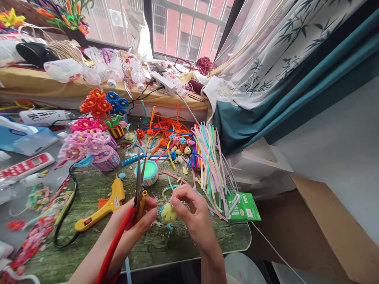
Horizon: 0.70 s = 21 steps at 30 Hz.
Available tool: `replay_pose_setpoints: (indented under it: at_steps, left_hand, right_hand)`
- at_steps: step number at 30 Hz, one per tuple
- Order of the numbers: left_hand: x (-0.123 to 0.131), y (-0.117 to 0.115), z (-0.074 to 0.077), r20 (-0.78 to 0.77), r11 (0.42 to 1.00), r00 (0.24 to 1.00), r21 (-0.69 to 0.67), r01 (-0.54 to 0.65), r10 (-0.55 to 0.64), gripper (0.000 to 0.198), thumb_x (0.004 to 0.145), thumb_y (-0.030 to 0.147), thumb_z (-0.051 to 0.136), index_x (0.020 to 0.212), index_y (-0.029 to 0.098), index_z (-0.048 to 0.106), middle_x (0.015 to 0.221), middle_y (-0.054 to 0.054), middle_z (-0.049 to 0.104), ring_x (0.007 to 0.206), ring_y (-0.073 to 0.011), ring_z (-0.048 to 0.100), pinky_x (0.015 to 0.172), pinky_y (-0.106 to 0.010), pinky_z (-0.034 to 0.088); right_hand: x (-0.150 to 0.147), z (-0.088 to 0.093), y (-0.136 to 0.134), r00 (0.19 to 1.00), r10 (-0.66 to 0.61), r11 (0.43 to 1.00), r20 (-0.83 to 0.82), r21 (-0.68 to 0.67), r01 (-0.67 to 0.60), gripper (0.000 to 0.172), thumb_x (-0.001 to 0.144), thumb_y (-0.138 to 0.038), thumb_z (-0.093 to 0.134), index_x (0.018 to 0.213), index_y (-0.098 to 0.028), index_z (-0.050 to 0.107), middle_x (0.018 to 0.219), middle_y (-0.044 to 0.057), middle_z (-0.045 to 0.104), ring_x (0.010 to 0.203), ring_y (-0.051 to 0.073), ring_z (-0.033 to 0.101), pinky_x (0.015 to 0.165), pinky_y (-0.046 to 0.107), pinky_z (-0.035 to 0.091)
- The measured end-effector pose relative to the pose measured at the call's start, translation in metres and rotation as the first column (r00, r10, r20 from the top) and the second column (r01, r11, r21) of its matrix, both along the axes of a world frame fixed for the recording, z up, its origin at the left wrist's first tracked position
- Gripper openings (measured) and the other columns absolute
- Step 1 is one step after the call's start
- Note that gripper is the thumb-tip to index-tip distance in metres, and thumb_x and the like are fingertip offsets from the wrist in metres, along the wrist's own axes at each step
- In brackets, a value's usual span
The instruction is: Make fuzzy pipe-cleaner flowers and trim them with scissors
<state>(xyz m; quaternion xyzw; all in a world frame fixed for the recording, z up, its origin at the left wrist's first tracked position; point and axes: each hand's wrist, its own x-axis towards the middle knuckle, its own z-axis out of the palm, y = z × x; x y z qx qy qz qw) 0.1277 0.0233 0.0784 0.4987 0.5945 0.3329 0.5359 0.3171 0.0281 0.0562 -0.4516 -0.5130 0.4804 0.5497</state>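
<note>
Red-handled scissors (116, 242) rest in my left hand (137, 221), their dark blades pointing up and slightly parted. A small yellow piece with a round end (144, 193) shows by the blades, at the fingers of the same hand; what it is, I cannot make out. My right hand (192, 209) pinches the edge of a pale yellow fuzzy flower (168, 213) between thumb and fingers. The left fingertips are just left of the flower, apart from it. Beyond the hands stands a round striped tub with a green top (147, 172).
A yellow glue gun (103, 207) lies left, its black cord looping on the green table (160, 252). Pastel pipe cleaners (209, 165) and a green packet (244, 207) are at right. Pink flowers in a striped pot (106, 159), orange pieces and bottles lie farther back.
</note>
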Motion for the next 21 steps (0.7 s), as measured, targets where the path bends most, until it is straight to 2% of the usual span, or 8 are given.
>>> replay_pose_setpoints:
  at_steps: [4, 7, 14, 21]
  left_hand:
    - [0.018, 0.024, 0.018, 0.045, 1.000, 0.999, -0.010, 0.014, -0.014, 0.052, 0.073, 0.068, 0.079, 0.098, 0.024, 0.069, 0.090, -0.001, 0.074, 0.084, -0.0223, 0.066, 0.072, -0.033, 0.053]
    - [0.031, 0.037, 0.022, 0.073, 1.000, 0.997, -0.006, 0.005, -0.004, 0.053, 0.068, 0.065, 0.080, 0.097, 0.023, 0.066, 0.088, -0.001, 0.072, 0.084, -0.0226, 0.068, 0.077, -0.036, 0.054]
    - [0.035, 0.052, 0.019, 0.120, 0.996, 0.989, 0.003, 0.089, -0.089, 0.046, 0.065, 0.056, 0.088, 0.087, 0.022, 0.066, 0.074, 0.002, 0.068, 0.071, -0.0187, 0.065, 0.069, -0.033, 0.052]
    - [0.037, 0.064, 0.005, 0.155, 0.987, 0.977, 0.089, 0.131, -0.144, 0.040, 0.066, 0.053, 0.088, 0.084, 0.023, 0.068, 0.069, 0.000, 0.072, 0.066, -0.0214, 0.072, 0.064, -0.034, 0.059]
  right_hand:
    - [0.001, 0.002, 0.004, 0.997, 0.074, 0.997, -0.016, -0.011, -0.074, 0.037, 0.098, -0.053, 0.074, 0.078, -0.023, 0.069, 0.086, 0.001, 0.069, 0.083, 0.019, 0.064, 0.078, 0.032, 0.052]
    - [0.002, 0.000, 0.007, 0.992, 0.118, 0.992, -0.034, -0.050, -0.120, 0.040, 0.096, -0.058, 0.076, 0.078, -0.023, 0.069, 0.085, 0.001, 0.068, 0.082, 0.019, 0.063, 0.076, 0.031, 0.052]
    - [0.004, -0.007, 0.010, 0.986, 0.161, 0.979, -0.046, -0.121, -0.165, 0.038, 0.092, -0.060, 0.079, 0.083, -0.023, 0.075, 0.089, 0.002, 0.070, 0.082, 0.019, 0.064, 0.075, 0.032, 0.051]
    - [0.006, -0.013, 0.017, 0.982, 0.157, 0.979, -0.108, -0.117, -0.169, 0.044, 0.081, -0.063, 0.088, 0.067, -0.024, 0.073, 0.085, 0.003, 0.072, 0.085, 0.023, 0.068, 0.082, 0.037, 0.055]
